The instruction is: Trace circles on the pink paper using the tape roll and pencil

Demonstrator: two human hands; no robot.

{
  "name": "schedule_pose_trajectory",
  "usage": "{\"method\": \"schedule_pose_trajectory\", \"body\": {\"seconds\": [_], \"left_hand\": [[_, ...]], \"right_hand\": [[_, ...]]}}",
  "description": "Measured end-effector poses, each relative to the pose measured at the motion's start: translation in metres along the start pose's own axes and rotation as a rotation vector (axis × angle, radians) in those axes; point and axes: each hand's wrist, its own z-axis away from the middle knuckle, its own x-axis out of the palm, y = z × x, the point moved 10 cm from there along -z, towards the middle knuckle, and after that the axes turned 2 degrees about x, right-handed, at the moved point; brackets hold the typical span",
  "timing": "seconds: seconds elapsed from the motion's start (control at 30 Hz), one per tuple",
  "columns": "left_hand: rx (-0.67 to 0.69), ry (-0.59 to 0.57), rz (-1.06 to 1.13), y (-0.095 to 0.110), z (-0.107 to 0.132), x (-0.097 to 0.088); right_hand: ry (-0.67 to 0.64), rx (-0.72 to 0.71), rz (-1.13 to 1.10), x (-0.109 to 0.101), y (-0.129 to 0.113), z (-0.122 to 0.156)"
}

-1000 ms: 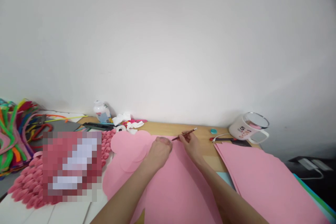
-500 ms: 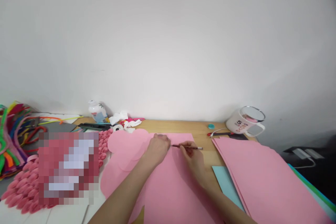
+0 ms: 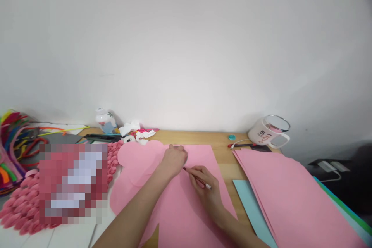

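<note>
My left hand (image 3: 173, 159) rests with curled fingers on a pink paper cut-out (image 3: 139, 157) that lies over a large pink sheet (image 3: 200, 209) on the wooden desk. My right hand (image 3: 207, 188) pinches a thin brown pencil (image 3: 197, 178) just right of the left hand. The pencil's tip touches the pink sheet close to the left hand's edge. Both forearms reach in from the bottom of the view.
A stack of pink sheets (image 3: 287, 193) over light blue paper (image 3: 252, 209) lies at the right. A white mug (image 3: 269, 131) stands at the back right, a small bottle (image 3: 104, 121) at the back left. Coloured pipe cleaners (image 3: 14, 147) and pink looped craftwork (image 3: 20, 205) fill the left side.
My right hand has drawn the pencil from the far edge of the sheet towards me, round the right side of my left hand. The left hand has stayed pressed on the cut-out.
</note>
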Motion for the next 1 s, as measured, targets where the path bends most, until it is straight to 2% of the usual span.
{"method": "schedule_pose_trajectory", "body": {"seconds": [0.17, 0.4, 0.5, 0.67, 0.77, 0.87, 0.93, 1.0], "left_hand": [[-0.022, -0.009, 0.002, -0.004, -0.005, 0.003], [-0.054, -0.009, -0.005, -0.006, -0.005, 0.001], [-0.047, -0.013, -0.003, -0.005, -0.003, 0.001], [-0.044, -0.007, 0.002, -0.003, -0.002, 0.000], [-0.039, 0.010, 0.003, -0.001, -0.001, 0.001], [-0.044, 0.031, -0.002, 0.002, 0.000, 0.003], [-0.060, 0.041, -0.002, 0.003, 0.000, 0.006], [-0.087, 0.049, 0.006, 0.004, -0.001, 0.011]], "right_hand": [[-0.055, -0.086, 0.024, 0.011, -0.014, 0.005], [-0.218, -0.123, 0.094, 0.043, -0.028, 0.006], [-0.232, -0.130, 0.112, 0.044, -0.028, 0.004], [-0.220, -0.038, 0.142, 0.021, -0.013, 0.003], [-0.155, 0.128, 0.089, -0.002, 0.003, -0.005], [-0.013, 0.278, 0.010, -0.027, 0.016, -0.027], [0.089, 0.292, -0.029, -0.040, 0.014, -0.050], [0.116, 0.259, -0.042, -0.039, 0.005, -0.076]]}}
